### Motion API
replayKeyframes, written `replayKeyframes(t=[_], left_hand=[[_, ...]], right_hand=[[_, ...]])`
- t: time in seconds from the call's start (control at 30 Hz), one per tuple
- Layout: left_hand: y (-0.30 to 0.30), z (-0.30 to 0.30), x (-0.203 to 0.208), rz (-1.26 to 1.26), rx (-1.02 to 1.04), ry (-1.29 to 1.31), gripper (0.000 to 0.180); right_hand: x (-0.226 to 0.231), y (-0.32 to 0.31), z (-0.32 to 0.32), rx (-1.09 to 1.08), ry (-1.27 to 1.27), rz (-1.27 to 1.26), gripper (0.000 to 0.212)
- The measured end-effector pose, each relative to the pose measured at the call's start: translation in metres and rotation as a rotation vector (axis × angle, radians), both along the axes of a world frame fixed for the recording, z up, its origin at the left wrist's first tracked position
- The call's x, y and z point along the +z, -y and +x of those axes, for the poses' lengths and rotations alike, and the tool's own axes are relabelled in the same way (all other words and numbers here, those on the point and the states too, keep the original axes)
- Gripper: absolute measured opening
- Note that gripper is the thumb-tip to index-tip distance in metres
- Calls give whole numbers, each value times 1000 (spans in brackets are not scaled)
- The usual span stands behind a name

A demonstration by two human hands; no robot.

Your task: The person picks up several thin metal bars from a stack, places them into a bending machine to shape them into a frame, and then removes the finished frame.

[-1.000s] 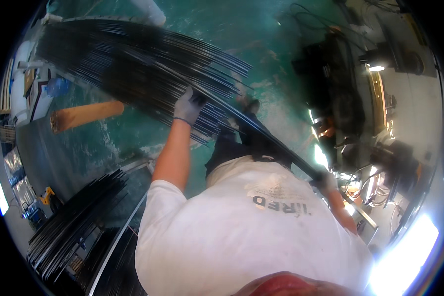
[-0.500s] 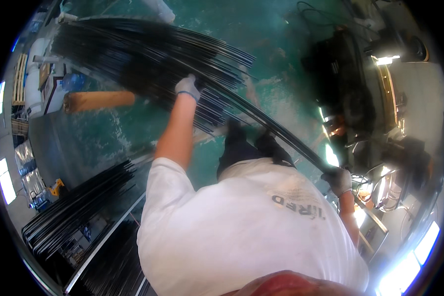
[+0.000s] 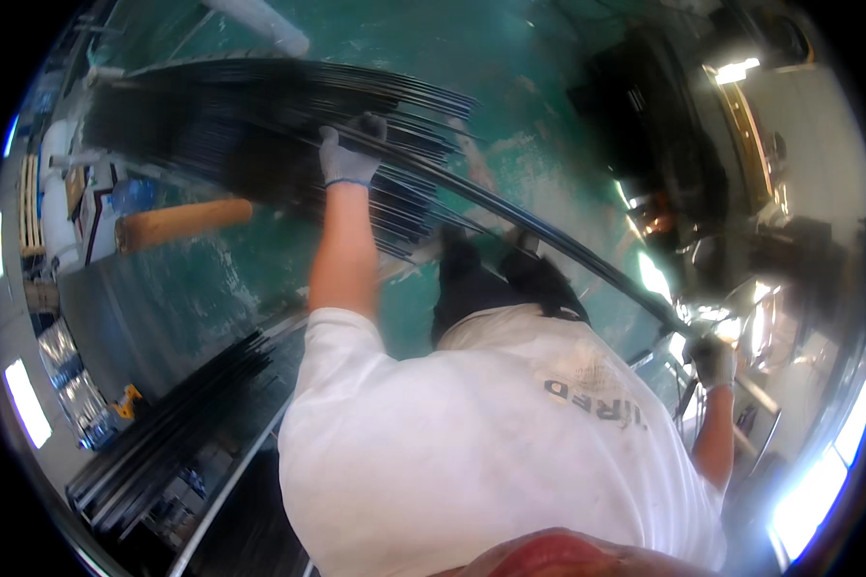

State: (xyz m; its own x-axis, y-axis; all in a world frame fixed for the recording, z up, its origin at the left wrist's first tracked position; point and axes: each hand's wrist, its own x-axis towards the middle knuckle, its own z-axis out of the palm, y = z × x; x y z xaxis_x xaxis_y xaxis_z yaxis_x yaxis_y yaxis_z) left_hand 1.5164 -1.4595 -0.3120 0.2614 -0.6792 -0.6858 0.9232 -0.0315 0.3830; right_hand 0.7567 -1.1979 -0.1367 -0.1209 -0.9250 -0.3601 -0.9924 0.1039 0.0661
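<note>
A few long, thin black metal bars (image 3: 534, 231) slant in front of my legs from upper left to lower right. My left hand (image 3: 349, 162), in a light work glove with a blue cuff, grips their upper part, thumb toward the left. At the lower right my right hand (image 3: 714, 362), gloved as well, is closed round the other end. Beneath and beyond the left hand, a large fanned pile of similar black bars (image 3: 250, 111) lies across the far left.
An orange-brown roll (image 3: 183, 224) lies left of the pile, near a blue jug (image 3: 133, 196). More black bars (image 3: 178, 423) rest on a rack at the lower left. Dark machinery (image 3: 654, 125) stands on the right. The green floor (image 3: 520, 154) shows between.
Both hands still hold the bars. My right hand has moved farther right, and the left hand slightly up and left. The view has shifted a little.
</note>
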Motion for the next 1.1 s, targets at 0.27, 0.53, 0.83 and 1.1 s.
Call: replayKeyframes(t=[0.27,0.53,0.83,1.1], left_hand=[[-34,-38,17,-90,-199,-32,39],[-97,-230,86,83,-298,-137,25],[-130,-322,128,131,-226,-46,24],[-103,-383,175,24,-316,-72,21]], right_hand=[[-41,44,176,47,71,-263,21],[-65,-26,-40,-78,8,-346,28],[-64,-112,-288,-132,-32,-400,7],[-62,-138,-344,-235,-38,-461,19]])
